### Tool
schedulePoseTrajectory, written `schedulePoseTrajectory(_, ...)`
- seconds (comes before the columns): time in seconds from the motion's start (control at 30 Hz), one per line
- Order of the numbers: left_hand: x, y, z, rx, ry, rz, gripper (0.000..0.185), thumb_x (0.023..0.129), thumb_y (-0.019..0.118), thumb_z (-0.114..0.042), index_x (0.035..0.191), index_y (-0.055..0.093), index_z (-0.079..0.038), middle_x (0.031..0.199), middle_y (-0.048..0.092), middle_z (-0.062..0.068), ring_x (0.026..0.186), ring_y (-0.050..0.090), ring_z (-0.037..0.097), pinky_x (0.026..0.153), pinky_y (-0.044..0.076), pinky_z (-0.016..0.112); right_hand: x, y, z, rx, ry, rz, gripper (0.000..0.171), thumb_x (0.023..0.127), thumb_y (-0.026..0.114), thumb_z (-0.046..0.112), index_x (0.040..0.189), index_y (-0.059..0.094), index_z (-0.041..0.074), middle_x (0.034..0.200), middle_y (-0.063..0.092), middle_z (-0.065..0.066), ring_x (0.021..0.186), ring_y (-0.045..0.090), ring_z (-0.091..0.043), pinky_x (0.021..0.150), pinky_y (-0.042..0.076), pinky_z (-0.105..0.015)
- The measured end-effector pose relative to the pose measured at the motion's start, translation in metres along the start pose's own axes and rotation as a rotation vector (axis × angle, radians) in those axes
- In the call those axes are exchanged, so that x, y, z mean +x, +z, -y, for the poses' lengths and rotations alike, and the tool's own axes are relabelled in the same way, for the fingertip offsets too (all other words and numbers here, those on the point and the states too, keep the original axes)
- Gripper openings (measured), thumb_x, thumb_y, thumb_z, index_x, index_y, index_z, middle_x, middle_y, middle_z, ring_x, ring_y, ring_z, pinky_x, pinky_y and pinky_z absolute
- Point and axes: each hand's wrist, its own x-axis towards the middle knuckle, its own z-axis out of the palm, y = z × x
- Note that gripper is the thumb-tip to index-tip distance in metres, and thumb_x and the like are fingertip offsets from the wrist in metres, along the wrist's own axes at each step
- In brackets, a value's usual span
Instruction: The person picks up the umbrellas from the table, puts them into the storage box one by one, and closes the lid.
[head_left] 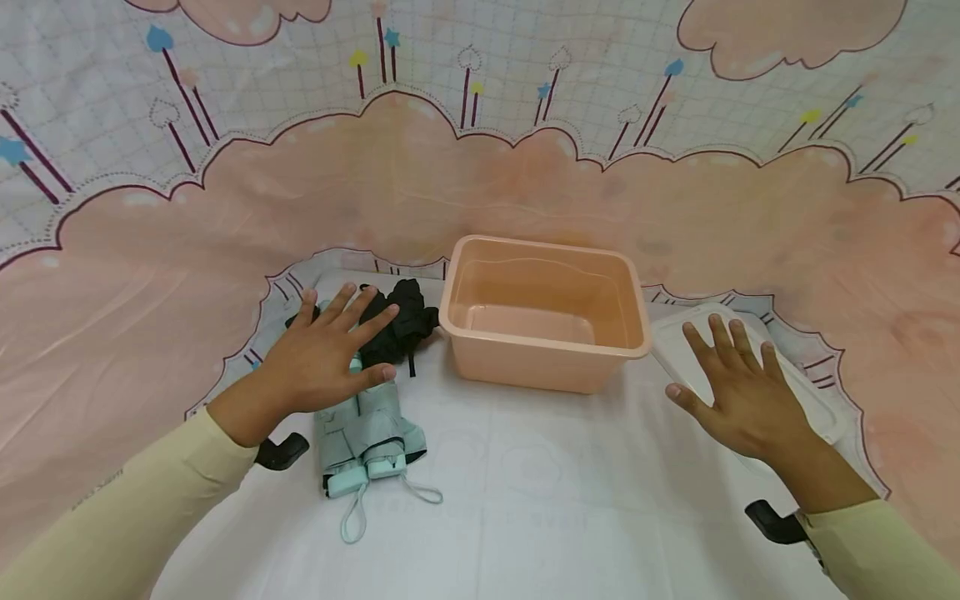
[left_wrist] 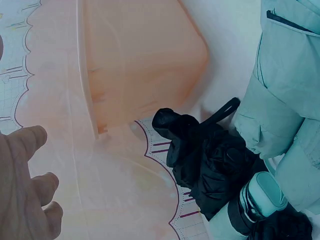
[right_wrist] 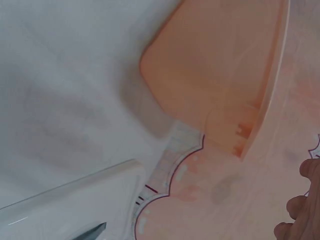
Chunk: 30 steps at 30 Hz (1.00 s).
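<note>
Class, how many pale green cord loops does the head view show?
2: one loop at the near end of the umbrellas, another loop to its right. The left hand may hide more.

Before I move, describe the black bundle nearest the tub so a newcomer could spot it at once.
In the head view, find the open peach tub near the centre. Just to its left, partly covered by the left hand, lies the crumpled black bundle. Unlike the mint-green bundles lying nearer the wearer, it is dark, with a short black strap.
</note>
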Motion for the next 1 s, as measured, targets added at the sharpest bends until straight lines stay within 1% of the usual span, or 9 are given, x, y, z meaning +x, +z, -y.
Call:
schedulePoseTrajectory(0.17,-0.002,0.002,-0.001,-0.012,-0.012,-0.004,0.086,0.096,0.044,-0.074,0.165,0.022,-0.027,0.17,0.009,0.012,0.155,-0.001,0.036,0.115,-0.017,0.06,0.0,0.001,-0.002,0.01,-0.007,-0.004,0.089,0.102,0.04,0.063,0.165,-0.005,0.018,0.168,-0.011,-0.019,0.152,-0.014,-0.041,0.114,-0.017,-0.063)
schedulePoseTrajectory(0.27,-0.005,0.005,0.0,-0.021,-0.018,-0.005,0.086,0.097,0.044,-0.073,0.164,0.025,-0.025,0.17,0.01,0.013,0.155,0.0,0.036,0.116,-0.016,0.06,-0.001,0.002,-0.002,0.023,-0.007,-0.007,0.088,0.103,0.04,0.062,0.165,-0.003,0.017,0.168,-0.009,-0.019,0.152,-0.012,-0.042,0.115,-0.015,-0.064)
schedulePoseTrajectory(0.43,-0.014,0.009,0.004,-0.05,-0.036,0.021,0.086,0.098,0.041,-0.073,0.165,0.024,-0.022,0.17,0.011,0.014,0.155,0.001,0.039,0.117,-0.006,0.067,-0.002,0.005,-0.001,0.042,0.003,-0.006,0.087,0.104,0.04,0.061,0.165,-0.001,0.016,0.168,-0.006,-0.022,0.152,-0.01,-0.043,0.116,-0.013,-0.064)
schedulePoseTrajectory(0.53,-0.02,0.012,0.008,-0.07,-0.051,0.029,0.086,0.099,0.04,-0.073,0.165,0.024,-0.021,0.17,0.012,0.014,0.155,0.003,0.04,0.117,0.0,0.07,-0.001,0.006,0.001,0.05,0.011,-0.017,0.088,0.104,0.039,0.062,0.165,-0.002,0.015,0.168,-0.006,-0.022,0.152,-0.01,-0.043,0.117,-0.012,-0.063)
schedulePoseTrajectory(0.73,-0.028,0.016,0.01,-0.114,-0.077,0.028,0.085,0.099,0.043,-0.071,0.163,0.029,-0.018,0.169,0.017,0.016,0.155,0.006,0.04,0.117,0.003,0.069,0.003,0.007,0.005,0.074,0.032,-0.022,0.089,0.103,0.038,0.063,0.165,0.0,0.012,0.168,-0.002,-0.023,0.153,-0.008,-0.043,0.118,-0.01,-0.062)
schedulePoseTrajectory(0.87,-0.035,0.022,0.011,-0.139,-0.099,0.022,0.084,0.099,0.045,-0.07,0.161,0.034,-0.015,0.166,0.023,0.02,0.153,0.012,0.043,0.116,0.009,0.07,0.007,0.008,0.006,0.089,0.034,-0.013,0.088,0.104,0.038,0.062,0.165,0.002,0.011,0.168,-0.001,-0.023,0.153,-0.005,-0.044,0.119,-0.006,-0.062)
schedulePoseTrajectory(1.0,-0.042,0.029,0.014,-0.168,-0.114,0.0,0.081,0.1,0.049,-0.065,0.158,0.039,-0.01,0.162,0.03,0.025,0.149,0.022,0.048,0.114,0.019,0.071,0.01,0.008,0.007,0.101,0.044,-0.001,0.088,0.104,0.037,0.063,0.165,0.002,0.009,0.168,-0.001,-0.023,0.153,-0.002,-0.045,0.119,-0.003,-0.063)
